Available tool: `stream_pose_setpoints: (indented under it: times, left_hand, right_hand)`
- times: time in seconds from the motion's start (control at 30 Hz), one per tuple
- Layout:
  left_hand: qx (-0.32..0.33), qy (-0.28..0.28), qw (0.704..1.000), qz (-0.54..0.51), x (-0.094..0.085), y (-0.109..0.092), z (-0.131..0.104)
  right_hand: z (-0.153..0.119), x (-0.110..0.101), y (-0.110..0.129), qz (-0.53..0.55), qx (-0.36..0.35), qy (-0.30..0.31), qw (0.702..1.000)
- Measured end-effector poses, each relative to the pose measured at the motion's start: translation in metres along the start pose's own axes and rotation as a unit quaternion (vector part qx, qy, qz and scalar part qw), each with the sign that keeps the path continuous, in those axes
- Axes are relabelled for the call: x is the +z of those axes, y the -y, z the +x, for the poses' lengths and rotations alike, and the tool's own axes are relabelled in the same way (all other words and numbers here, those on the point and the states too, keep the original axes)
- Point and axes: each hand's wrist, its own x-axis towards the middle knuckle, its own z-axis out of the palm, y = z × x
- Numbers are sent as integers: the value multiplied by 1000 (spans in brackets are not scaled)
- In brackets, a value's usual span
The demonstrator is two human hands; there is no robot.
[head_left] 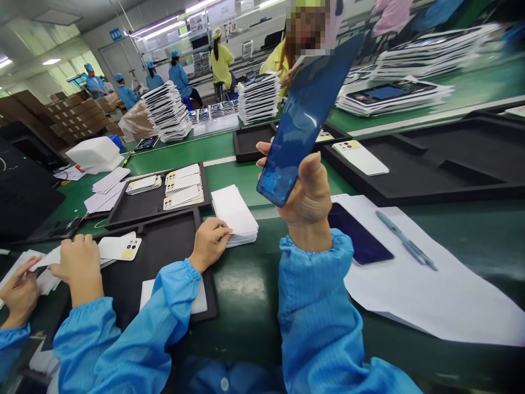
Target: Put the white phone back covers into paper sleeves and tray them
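My right hand (303, 191) holds up a glossy blue phone panel (299, 120), tilted, thumb on one side and fingers on the other. Light reflects off its face, and small pale blue spots show at its lower end. At the left, my left hand (211, 241) pinches the near edge of the top sheet on a stack of white sheets (234, 210). Under my left forearm, a white panel (200, 298) is partly hidden in a black tray (164, 246). A dark phone screen (361, 238) lies right of my right wrist on a large white paper (394, 284).
A co-worker's hands (82, 262) handle white phone covers (121, 246) at the left. A pen (406, 241) lies on the paper. Black trays (443, 148) stand behind, one with a white cover (361, 157). Tall stacks (258, 98) line the far side, where another person sits.
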Motion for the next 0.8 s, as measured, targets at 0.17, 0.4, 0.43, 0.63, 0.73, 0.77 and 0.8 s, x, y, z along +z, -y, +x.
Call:
stream_pose_setpoints:
  times: [0.17, 0.4, 0.43, 0.63, 0.73, 0.77, 0.8]
  left_hand:
    - [-36, 60, 998, 0, -9, -3, 3]
    - [-54, 61, 997, 13, -17, -3, 6]
    - [-55, 57, 997, 7, -16, -4, 6]
    - [-102, 59, 992, -33, -17, -8, 5]
    - [-183, 82, 977, -72, -19, -9, 5]
    - [-210, 91, 970, -81, -19, -9, 6]
    - [-231, 100, 964, -87, -19, -8, 6]
  right_hand:
    - [-3, 4, -1, 2, 6, 13, 1000]
    - [-5, 7, 1, 8, 24, 52, 998]
    - [-5, 7, 1, 11, 27, 55, 998]
    - [-5, 7, 0, 21, 37, 46, 998]
    - [-5, 6, 0, 19, 41, 41, 998]
    - [-5, 6, 0, 16, 42, 41, 998]
    - [-6, 6, 0, 12, 42, 43, 998]
